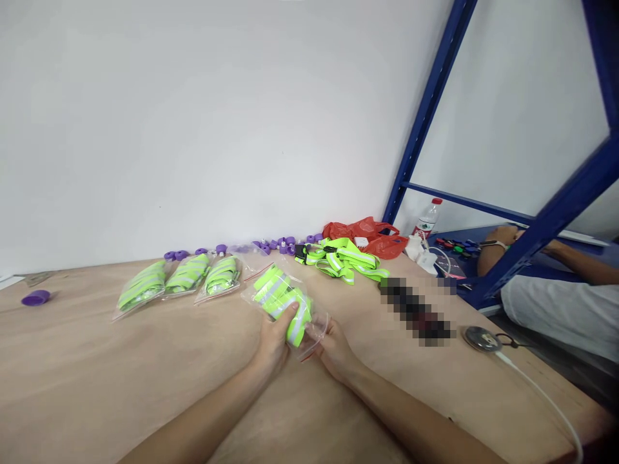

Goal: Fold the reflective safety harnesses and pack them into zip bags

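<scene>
A clear zip bag (283, 303) with a folded neon-green reflective strap inside is held up over the wooden table (145, 380). My left hand (275, 335) grips its near left side, thumb on top. At the bag's right, open-looking end, my right hand (333, 348) is closed on the plastic edge. Three more filled bags lie to the left: one at the far left (142, 287), one in the middle (188, 273) and one nearer my hands (222, 276). Loose green straps (345, 258) with black buckles lie behind and right of the held bag.
Purple caps (283, 245) line the wall; a purple cup (36, 298) lies far left. Red plastic bags (367, 233), a bottle (428, 219) and a round cabled device (482, 339) are on the right. Beyond the blue frame (512, 251), another person's arms rest on a blue table.
</scene>
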The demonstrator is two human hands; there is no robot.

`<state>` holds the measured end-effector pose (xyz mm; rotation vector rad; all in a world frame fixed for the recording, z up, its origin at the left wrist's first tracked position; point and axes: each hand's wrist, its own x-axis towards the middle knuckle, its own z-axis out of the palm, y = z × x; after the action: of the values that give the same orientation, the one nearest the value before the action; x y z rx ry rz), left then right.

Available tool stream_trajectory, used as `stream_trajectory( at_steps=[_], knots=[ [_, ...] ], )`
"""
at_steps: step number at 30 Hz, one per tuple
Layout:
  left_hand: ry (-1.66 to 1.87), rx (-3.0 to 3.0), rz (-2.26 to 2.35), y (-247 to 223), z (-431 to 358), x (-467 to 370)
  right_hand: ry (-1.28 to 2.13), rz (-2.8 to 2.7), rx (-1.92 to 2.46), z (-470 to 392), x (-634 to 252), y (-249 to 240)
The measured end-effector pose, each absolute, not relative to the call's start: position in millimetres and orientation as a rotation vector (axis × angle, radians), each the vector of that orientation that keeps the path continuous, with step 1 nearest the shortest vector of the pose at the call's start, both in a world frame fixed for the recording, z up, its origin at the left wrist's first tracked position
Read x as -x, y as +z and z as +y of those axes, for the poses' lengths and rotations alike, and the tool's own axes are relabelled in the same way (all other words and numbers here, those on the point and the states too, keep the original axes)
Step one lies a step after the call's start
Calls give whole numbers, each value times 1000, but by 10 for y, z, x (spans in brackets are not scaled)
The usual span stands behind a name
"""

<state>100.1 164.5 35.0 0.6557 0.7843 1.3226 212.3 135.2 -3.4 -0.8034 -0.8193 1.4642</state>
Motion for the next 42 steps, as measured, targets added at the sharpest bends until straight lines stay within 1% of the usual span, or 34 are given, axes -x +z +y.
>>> stream_trajectory(
  at_steps=[7,12,17,25,42],
  knots=[
    [1358,-680,784,228,1632,-1013,1382,-966,801,1344,-2109,-38],
    [1351,-705,767,162,1627,-1016,1403,-996,859,1339,-2115,-53],
    [1382,-711,777,132,1610,-1032,1358,-1048,813,1360,-2113,-33],
    [1370,-743,756,78,1593,-1043,1350,-1068,805,1389,-2133,-110],
    [1308,-777,741,38,1698,-1049,1291,-1086,831,1407,-2149,-55]
  ],
)
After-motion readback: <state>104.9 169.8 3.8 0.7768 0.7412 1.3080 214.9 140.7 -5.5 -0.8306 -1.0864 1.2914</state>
